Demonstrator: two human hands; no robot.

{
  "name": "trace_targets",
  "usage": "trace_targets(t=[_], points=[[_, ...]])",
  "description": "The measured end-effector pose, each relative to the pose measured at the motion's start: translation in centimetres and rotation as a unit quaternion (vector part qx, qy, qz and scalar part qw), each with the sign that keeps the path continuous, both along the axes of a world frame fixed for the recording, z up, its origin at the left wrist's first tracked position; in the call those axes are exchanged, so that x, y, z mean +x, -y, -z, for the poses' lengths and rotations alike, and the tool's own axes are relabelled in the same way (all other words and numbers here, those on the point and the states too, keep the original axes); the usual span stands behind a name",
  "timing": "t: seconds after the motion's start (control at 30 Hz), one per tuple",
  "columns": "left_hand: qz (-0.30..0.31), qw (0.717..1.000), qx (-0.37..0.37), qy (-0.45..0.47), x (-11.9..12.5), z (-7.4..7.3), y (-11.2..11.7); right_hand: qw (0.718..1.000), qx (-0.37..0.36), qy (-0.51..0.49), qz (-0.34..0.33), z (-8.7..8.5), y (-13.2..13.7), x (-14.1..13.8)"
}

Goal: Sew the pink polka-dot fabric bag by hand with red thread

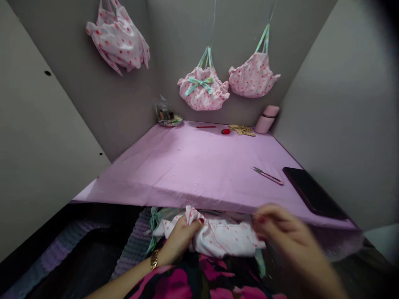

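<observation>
On my lap, below the table's front edge, lies a white baby garment (226, 238) with red dots and a line of stitching along its upper part. My left hand (182, 234) is closed on its gathered edge, thumb on top. A thin red thread crosses the cloth. To the right, my right hand (280, 230) is raised beside the garment and blurred by motion. Its thumb and fingers are pinched together; whatever they hold is too small or smeared to make out. Mint green ties (155, 220) hang at the garment's left side.
Pink thread snips (268, 176) and a black phone (313, 192) lie on the pink-covered table (187, 166). Farther back are a red thread spool (225, 131), a red stick-like tool (205, 126), beige pieces (241, 130), a pink bottle (267, 119) and a small basket (171, 121). Dotted garments (204, 95) hang above.
</observation>
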State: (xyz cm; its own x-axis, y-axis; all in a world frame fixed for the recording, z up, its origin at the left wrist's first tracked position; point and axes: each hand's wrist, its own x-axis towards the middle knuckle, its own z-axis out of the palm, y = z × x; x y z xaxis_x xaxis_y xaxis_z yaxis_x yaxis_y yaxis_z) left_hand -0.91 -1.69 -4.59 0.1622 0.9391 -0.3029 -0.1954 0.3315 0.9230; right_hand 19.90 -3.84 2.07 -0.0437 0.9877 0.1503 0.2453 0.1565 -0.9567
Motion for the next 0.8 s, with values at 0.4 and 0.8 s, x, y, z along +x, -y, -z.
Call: trace_targets(t=[0.4,0.8], points=[[0.005,1.0,-0.008,0.008,-0.2,0.3,0.1,0.972,0.028,0.182,-0.15,4.1,-1.4,-5.0],[0.01,1.0,-0.009,0.014,-0.2,0.2,0.1,0.971,0.027,0.193,-0.14,4.2,-1.6,-5.2]])
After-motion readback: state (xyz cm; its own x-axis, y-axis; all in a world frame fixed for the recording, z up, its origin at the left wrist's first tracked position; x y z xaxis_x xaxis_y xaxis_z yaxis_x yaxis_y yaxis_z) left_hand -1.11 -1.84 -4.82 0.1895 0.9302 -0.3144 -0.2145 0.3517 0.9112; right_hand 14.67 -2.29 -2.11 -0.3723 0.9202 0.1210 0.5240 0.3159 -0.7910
